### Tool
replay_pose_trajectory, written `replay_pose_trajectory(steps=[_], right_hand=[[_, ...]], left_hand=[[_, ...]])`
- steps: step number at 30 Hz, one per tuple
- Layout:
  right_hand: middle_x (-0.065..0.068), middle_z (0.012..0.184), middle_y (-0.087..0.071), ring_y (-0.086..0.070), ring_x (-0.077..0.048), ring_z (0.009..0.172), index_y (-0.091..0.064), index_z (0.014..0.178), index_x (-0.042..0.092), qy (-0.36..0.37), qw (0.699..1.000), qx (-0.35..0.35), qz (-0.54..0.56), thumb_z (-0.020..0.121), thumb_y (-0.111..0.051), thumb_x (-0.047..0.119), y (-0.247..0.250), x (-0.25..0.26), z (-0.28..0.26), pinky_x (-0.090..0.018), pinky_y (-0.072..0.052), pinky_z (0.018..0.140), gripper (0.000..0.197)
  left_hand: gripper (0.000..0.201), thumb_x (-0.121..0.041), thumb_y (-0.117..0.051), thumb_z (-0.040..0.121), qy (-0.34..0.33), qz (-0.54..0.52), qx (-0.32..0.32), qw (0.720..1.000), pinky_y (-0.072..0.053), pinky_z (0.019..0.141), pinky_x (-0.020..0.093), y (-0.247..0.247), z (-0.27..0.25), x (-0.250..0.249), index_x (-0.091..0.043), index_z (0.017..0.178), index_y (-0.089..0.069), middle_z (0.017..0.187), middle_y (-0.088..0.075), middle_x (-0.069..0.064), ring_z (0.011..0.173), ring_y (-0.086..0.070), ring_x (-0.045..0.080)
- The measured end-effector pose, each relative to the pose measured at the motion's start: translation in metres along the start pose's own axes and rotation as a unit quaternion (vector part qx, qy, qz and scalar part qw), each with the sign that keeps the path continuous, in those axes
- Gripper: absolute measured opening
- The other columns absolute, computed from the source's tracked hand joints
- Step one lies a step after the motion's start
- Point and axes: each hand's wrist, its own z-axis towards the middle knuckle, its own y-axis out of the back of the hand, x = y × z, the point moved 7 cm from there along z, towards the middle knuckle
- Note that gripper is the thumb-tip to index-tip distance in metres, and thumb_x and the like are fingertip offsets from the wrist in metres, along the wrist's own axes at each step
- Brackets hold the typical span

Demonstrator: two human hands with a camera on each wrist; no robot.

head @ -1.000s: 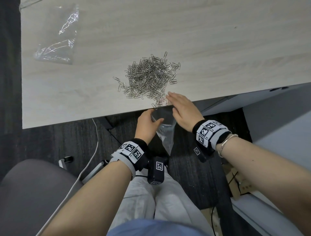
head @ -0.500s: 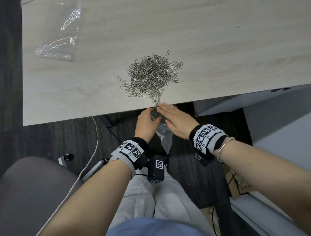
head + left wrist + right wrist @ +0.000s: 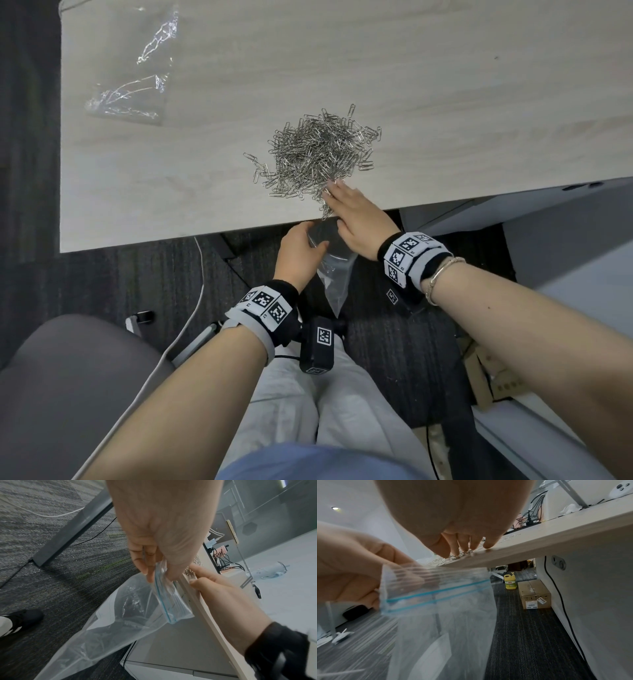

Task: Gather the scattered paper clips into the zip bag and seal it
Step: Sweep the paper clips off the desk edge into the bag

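A heap of silver paper clips (image 3: 320, 154) lies near the front edge of the pale wooden table (image 3: 445, 102). My left hand (image 3: 298, 251) pinches the rim of a clear zip bag (image 3: 334, 279) with a blue seal strip (image 3: 436, 595), holding its mouth just below the table edge (image 3: 192, 599). My right hand (image 3: 352, 212) lies flat on the table with straight fingers, its fingertips (image 3: 453, 550) touching the near clips of the heap. The bag hangs down under the table (image 3: 106, 622); a few clips glint inside it.
A second crumpled clear bag (image 3: 133, 82) lies at the table's far left. Under the table are dark carpet, a white cable (image 3: 191, 308), a cardboard box (image 3: 534, 595) and a yellow bottle (image 3: 510, 581). A grey chair (image 3: 68, 394) stands at my left.
My right hand drew clips toward the edge over the bag mouth, then reached forward again onto the heap's near side. The left hand kept the bag in place.
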Motion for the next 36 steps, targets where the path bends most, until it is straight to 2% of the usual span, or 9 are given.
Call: replay_pose_trajectory(steps=[4,7,9,14,19,25,30,34,36], right_hand=[[-0.007,0.158,-0.005,0.0,-0.018,0.146,-0.014,0.148,0.009,0.025,0.999,0.024,-0.009,0.095,-0.035,0.012,-0.01,0.007,-0.016,-0.027,0.005,0.115,0.057],[-0.006,0.157,-0.011,-0.005,-0.016,0.146,-0.02,0.147,0.01,0.053,0.998,0.032,0.004,0.094,-0.036,0.011,-0.014,0.016,-0.028,-0.025,0.005,0.116,0.056],[-0.005,0.156,-0.017,-0.009,-0.016,0.145,-0.026,0.145,0.011,0.063,0.997,0.027,0.025,0.093,-0.037,0.009,-0.013,0.02,-0.033,-0.023,0.004,0.115,0.053],[-0.006,0.156,-0.017,-0.011,-0.016,0.145,-0.027,0.145,0.011,0.033,0.998,-0.025,0.053,0.092,-0.036,0.005,0.002,0.01,-0.021,-0.02,0.004,0.115,0.054],[-0.008,0.157,-0.011,-0.005,-0.02,0.146,-0.02,0.147,0.009,0.04,0.999,-0.02,0.001,0.094,-0.036,0.01,0.006,0.015,0.01,-0.024,0.007,0.115,0.055],[-0.008,0.158,-0.006,-0.003,-0.018,0.146,-0.013,0.148,0.009,0.052,0.998,0.031,-0.027,0.095,-0.035,0.014,-0.008,0.016,0.005,-0.031,0.002,0.119,0.057],[-0.006,0.156,-0.019,-0.013,-0.015,0.145,-0.027,0.145,0.01,0.098,0.994,0.045,0.012,0.094,-0.038,0.012,-0.017,0.027,-0.018,-0.025,0.0,0.117,0.053],[-0.004,0.152,-0.031,-0.025,-0.017,0.141,-0.039,0.14,0.013,0.061,0.996,-0.021,0.07,0.091,-0.042,0.012,-0.004,0.02,-0.018,-0.029,-0.014,0.118,0.049],[-0.005,0.154,-0.024,-0.02,-0.018,0.143,-0.033,0.143,0.013,0.027,0.996,-0.057,0.061,0.093,-0.04,0.012,0.007,0.011,-0.01,-0.025,-0.008,0.116,0.051]], left_hand=[[0.051,-0.017,-0.064,0.087,-0.003,-0.004,0.003,1.0,-0.038,0.096,0.024,-0.001,0.001,0.001,-0.005,0.133,-0.048,0.131,-0.056,0.011,0.12,-0.052,0.023],[0.037,-0.015,-0.064,0.085,-0.018,-0.018,-0.003,1.0,-0.041,0.081,0.022,-0.003,0.0,-0.001,-0.008,0.121,-0.056,0.114,-0.063,0.009,0.101,-0.059,0.022],[0.034,-0.014,-0.063,0.085,-0.024,-0.021,-0.005,0.999,-0.039,0.076,0.021,-0.002,-0.001,-0.002,-0.01,0.118,-0.058,0.109,-0.064,0.009,0.093,-0.059,0.021],[0.046,-0.017,-0.065,0.086,-0.016,-0.008,-0.003,1.0,-0.041,0.087,0.025,-0.002,-0.001,0.001,-0.006,0.128,-0.051,0.118,-0.061,0.011,0.107,-0.058,0.026],[0.054,-0.019,-0.064,0.086,0.006,0.009,-0.009,1.0,-0.043,0.1,0.035,0.004,0.002,0.013,-0.003,0.134,-0.046,0.129,-0.056,0.014,0.116,-0.054,0.028],[0.049,-0.018,-0.063,0.086,0.001,0.004,-0.009,1.0,-0.044,0.091,0.032,0.006,0.003,0.016,-0.006,0.131,-0.048,0.123,-0.059,0.011,0.109,-0.057,0.026],[0.037,-0.012,-0.06,0.086,-0.007,-0.021,-0.013,1.0,-0.042,0.086,0.026,0.003,0.001,0.016,-0.009,0.123,-0.054,0.119,-0.061,0.008,0.109,-0.057,0.024],[0.044,-0.015,-0.062,0.086,-0.004,-0.019,-0.012,1.0,-0.044,0.097,0.034,0.002,0.002,0.019,-0.009,0.128,-0.051,0.126,-0.059,0.009,0.115,-0.055,0.024],[0.05,-0.017,-0.063,0.085,0.001,-0.005,-0.013,1.0,-0.042,0.102,0.038,0.003,0.003,0.019,-0.008,0.132,-0.049,0.13,-0.056,0.01,0.12,-0.052,0.025]])
